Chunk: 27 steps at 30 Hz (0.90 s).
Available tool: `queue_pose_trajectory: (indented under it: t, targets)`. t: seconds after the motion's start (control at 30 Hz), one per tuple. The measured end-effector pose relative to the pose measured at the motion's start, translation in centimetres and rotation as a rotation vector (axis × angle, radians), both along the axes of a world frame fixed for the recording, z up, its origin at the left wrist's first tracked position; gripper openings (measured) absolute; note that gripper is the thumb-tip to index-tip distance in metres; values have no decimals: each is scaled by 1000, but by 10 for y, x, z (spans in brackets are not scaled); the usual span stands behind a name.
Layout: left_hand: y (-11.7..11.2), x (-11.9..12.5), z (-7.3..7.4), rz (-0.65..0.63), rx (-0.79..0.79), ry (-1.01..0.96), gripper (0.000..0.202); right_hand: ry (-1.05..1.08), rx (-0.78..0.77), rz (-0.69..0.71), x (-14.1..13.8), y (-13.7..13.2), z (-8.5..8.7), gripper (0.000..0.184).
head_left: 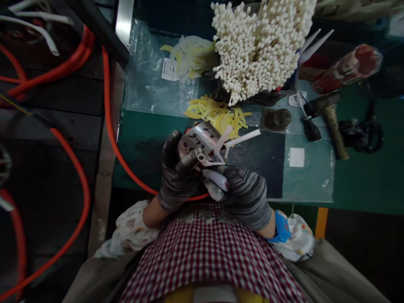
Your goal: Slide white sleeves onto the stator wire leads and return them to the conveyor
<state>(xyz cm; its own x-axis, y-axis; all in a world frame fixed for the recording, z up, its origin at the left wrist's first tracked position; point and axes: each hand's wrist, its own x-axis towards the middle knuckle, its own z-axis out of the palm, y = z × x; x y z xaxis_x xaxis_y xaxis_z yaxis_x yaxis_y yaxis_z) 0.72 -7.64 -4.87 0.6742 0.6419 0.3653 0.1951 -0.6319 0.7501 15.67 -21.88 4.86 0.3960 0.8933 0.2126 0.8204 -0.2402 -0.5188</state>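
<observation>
My left hand [178, 176], in a dark grey glove, is wrapped around a silver metal cylinder [202, 136] with black handwritten figures on it. It looks like a small motor stator, tilted, with white sleeves [243, 138] sticking out of its right end. My right hand [243, 191], in a striped grey glove, is closed at the cylinder's near side. A pale, rounded piece with a reddish end [217, 179] shows at its fingers; whether it is a held thing or a covered fingertip, I cannot make out. The fingers hide the cylinder's underside.
Yellow strips [217, 111] lie just behind the cylinder, below a big bundle of white tubes [259, 50]. A hammer [334, 126], black scissors [374, 134] and a red can [350, 69] are on the right. Orange cable [110, 122] loops along the green table's [362, 181] left side.
</observation>
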Motion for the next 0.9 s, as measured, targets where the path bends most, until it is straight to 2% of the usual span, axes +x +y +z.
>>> queue_pose_trajectory:
  t: [0.13,0.23,0.4,0.6,0.83,0.9]
  targets:
    - [7,15,23,-7,186,-116,50,-46,-10,-70,1,-2,-5,20]
    - [14,26,32,-41,262,-130,59,-98,-77,-66,4,-1,-7,19]
    - [22,31,37,-81,252,-117,59,-114,-63,-53,8,-2,-6,26]
    - [28,30,43,-97,314,-64,56,12,-31,-57,8,-5,-11,26]
    - [27,29,51,-139,227,-37,55,34,-49,-68,11,0,-10,29]
    - [28,28,51,-146,226,-16,57,21,12,-87,10,-3,-9,26]
